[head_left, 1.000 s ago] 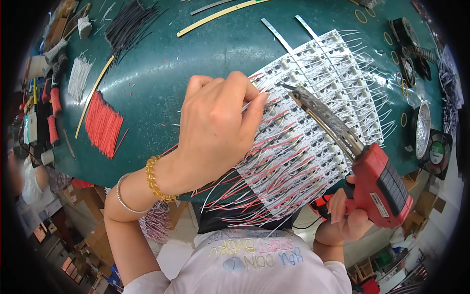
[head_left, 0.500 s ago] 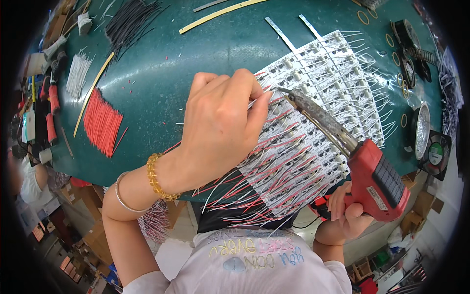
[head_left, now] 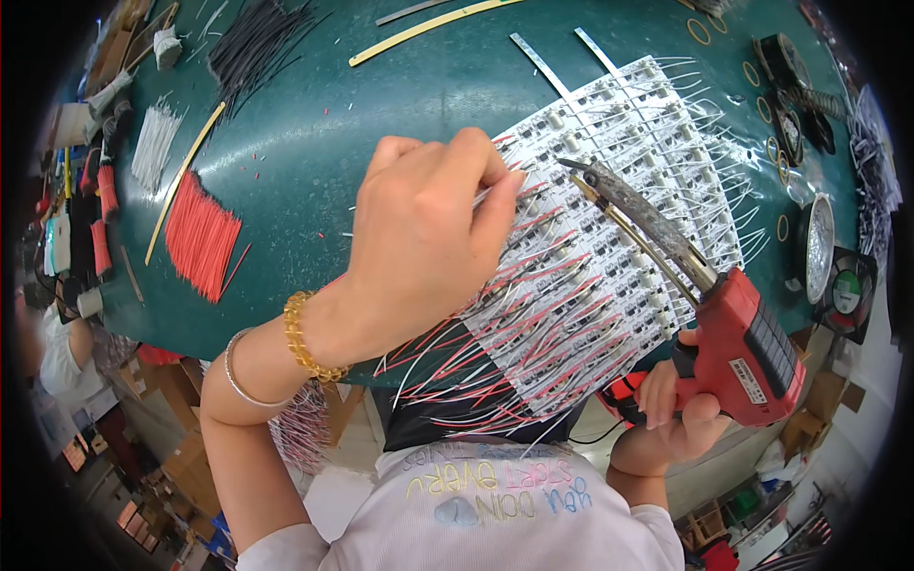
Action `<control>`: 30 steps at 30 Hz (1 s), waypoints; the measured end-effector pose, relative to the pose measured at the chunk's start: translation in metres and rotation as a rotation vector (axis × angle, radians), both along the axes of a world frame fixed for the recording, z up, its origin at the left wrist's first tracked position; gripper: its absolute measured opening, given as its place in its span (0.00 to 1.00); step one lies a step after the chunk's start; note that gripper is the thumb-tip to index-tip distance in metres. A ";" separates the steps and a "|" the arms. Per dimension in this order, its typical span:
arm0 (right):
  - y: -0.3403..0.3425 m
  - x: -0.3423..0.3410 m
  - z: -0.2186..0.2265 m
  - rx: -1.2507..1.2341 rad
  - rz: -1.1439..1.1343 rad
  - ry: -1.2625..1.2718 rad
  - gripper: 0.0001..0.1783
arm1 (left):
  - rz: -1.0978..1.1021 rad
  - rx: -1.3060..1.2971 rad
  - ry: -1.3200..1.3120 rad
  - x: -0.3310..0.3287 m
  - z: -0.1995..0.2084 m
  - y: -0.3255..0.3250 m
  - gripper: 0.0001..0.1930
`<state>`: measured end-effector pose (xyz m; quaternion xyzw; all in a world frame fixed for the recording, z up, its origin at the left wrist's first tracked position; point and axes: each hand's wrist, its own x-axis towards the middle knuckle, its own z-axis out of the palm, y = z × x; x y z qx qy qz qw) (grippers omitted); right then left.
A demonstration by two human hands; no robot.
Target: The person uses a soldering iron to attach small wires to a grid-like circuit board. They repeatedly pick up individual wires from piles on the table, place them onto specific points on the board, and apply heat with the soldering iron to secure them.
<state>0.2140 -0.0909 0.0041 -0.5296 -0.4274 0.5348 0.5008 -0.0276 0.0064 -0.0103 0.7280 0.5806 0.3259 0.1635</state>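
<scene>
My left hand [head_left: 424, 214] hovers at the left edge of a white circuit board panel [head_left: 609, 205], thumb and forefinger pinched on a thin wire [head_left: 483, 197] that the fingers mostly hide. Red and white wires [head_left: 543, 324] stick out from the panel's near left part, and white wires line its right side. My right hand [head_left: 681, 409] grips a red soldering gun [head_left: 747, 347] by its handle. The gun's dark tip [head_left: 571, 164] points left over the panel, a short way right of my left fingertips, apart from them.
Left on the green table [head_left: 295, 190] lie bundles of red wires [head_left: 202, 238], white wires [head_left: 157, 143] and black wires [head_left: 257, 48]. Two metal strips [head_left: 543, 65] reach off the panel's far edge. A soldering iron stand [head_left: 809, 100], a metal bowl [head_left: 817, 249] and a small fan [head_left: 847, 293] stand at the right.
The soldering gun's tip has moved right and up, away from my left fingertips. The panel has shifted slightly. My left hand keeps its pinch, almost in place.
</scene>
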 end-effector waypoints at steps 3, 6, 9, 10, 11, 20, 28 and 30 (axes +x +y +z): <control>-0.004 0.004 -0.001 0.041 0.002 0.050 0.41 | -0.041 0.359 0.125 -0.007 0.011 0.007 0.06; -0.008 0.011 -0.001 0.054 0.016 0.064 0.42 | -0.095 0.215 0.018 -0.003 0.021 0.000 0.06; -0.012 0.010 -0.003 0.072 -0.015 0.041 0.43 | -0.105 0.069 -0.046 0.006 0.009 -0.008 0.06; -0.014 0.010 -0.004 0.088 -0.037 0.014 0.43 | -0.107 0.046 -0.045 0.007 0.008 -0.007 0.06; -0.016 0.008 -0.007 0.105 -0.058 -0.012 0.43 | -0.108 0.023 -0.044 0.007 0.007 -0.007 0.07; -0.013 0.002 -0.007 0.053 -0.023 -0.050 0.41 | -0.123 -0.100 -0.059 0.005 0.009 -0.004 0.08; -0.022 0.005 -0.018 0.081 -0.141 -0.029 0.39 | -0.102 -0.165 -0.078 0.003 0.010 -0.001 0.07; -0.022 0.004 -0.016 0.065 -0.158 -0.029 0.39 | -0.097 -0.158 -0.050 0.004 0.010 0.000 0.06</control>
